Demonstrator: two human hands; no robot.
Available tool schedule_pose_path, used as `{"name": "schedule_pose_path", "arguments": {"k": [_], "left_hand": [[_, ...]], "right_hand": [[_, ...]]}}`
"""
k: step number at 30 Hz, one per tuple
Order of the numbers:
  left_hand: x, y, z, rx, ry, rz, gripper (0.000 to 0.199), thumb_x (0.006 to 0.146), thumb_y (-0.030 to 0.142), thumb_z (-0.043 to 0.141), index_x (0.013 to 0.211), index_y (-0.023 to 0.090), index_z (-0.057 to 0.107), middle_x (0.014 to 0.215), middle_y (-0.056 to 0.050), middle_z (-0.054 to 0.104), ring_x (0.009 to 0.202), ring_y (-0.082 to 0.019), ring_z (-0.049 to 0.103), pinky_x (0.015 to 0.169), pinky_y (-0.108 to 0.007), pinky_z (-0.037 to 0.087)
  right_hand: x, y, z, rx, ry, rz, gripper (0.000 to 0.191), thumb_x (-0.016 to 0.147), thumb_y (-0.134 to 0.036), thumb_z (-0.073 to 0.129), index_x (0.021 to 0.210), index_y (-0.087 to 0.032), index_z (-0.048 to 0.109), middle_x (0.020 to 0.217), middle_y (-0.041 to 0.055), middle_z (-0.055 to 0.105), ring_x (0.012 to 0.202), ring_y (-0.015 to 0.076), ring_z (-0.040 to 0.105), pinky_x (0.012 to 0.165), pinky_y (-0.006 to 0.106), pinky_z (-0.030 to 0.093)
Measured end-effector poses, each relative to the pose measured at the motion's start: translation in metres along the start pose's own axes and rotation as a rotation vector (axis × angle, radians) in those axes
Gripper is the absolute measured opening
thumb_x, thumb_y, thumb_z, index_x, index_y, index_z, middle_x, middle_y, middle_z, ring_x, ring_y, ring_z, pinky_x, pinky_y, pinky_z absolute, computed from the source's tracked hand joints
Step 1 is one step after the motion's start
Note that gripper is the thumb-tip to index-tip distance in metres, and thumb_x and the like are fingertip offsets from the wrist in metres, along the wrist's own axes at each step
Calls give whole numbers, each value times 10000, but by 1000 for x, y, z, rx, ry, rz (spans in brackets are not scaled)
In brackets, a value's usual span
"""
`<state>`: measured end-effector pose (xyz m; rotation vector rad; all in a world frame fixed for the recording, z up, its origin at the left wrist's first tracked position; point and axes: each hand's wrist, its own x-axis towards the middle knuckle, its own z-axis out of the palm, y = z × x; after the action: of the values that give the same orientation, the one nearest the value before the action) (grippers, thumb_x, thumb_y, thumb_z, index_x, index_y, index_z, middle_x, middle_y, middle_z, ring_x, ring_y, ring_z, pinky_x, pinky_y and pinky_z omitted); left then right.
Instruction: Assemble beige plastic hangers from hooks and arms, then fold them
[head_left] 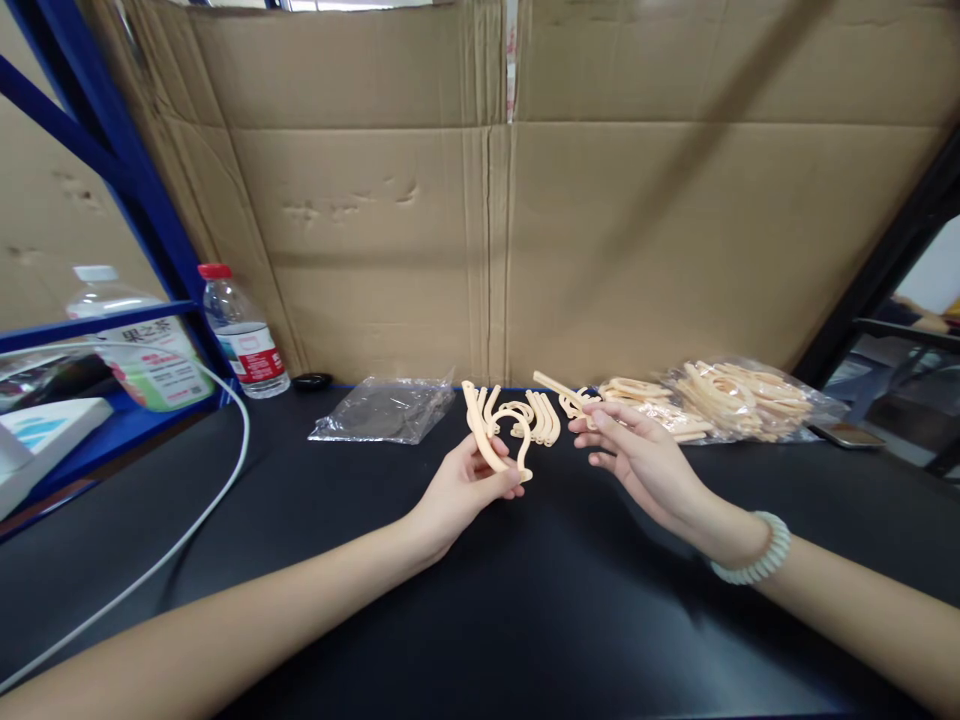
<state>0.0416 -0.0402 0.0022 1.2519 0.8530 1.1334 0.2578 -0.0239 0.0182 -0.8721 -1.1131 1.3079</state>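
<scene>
My left hand (pixel 469 487) grips a cream plastic hook-shaped piece (pixel 501 438) above the black table (pixel 525 600), thumb and fingers pinched near its lower end. Just behind it lie several more cream curved pieces (pixel 541 415) in a loose row. My right hand (pixel 637 455), with a pale bead bracelet (pixel 757 553) on the wrist, hovers palm up to the right, its fingertips touching a small cream piece (pixel 574 402) beside the row. I cannot tell whether it grips that piece.
A clear bag full of cream pieces (pixel 739 398) lies at the back right, an empty clear bag (pixel 386 410) at the back left. Two bottles (pixel 244 335) stand by a blue shelf frame (pixel 105 130). A white cable (pixel 202 500) crosses the left. Cardboard wall behind.
</scene>
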Motion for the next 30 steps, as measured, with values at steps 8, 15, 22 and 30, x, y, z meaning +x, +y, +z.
{"name": "schedule_pose_path", "arguments": {"k": [8,15,22,30], "left_hand": [[1,-2,-1,22,-43,6,410,676,200,804,915,172,472,788,14,665,713,-108,631,736,-270,488],[1,-3,-2,60,-85,-1,391,698,196,785,919,176,464,810,8,673,749,-112,631,773,-279,474],[0,-2,0,70,-117,9,370,694,181,779,864,179,450,827,13,661,800,-132,646,824,-305,472],[1,-2,-1,76,-160,25,369,692,184,767,846,189,432,839,0,657,799,-146,643,831,-328,476]], "right_hand": [[-2,16,2,97,-80,161,381,670,-328,821,953,-232,585,975,32,704,876,160,622,753,293,487],[-10,23,12,52,-266,157,237,723,-333,792,843,-195,642,862,3,613,829,131,569,758,271,466],[-13,25,13,-8,-361,116,231,727,-303,793,872,-172,670,822,17,641,747,125,578,740,288,461],[-14,27,14,-8,-370,99,215,719,-281,802,869,-167,698,819,19,660,737,125,606,756,297,488]]}}
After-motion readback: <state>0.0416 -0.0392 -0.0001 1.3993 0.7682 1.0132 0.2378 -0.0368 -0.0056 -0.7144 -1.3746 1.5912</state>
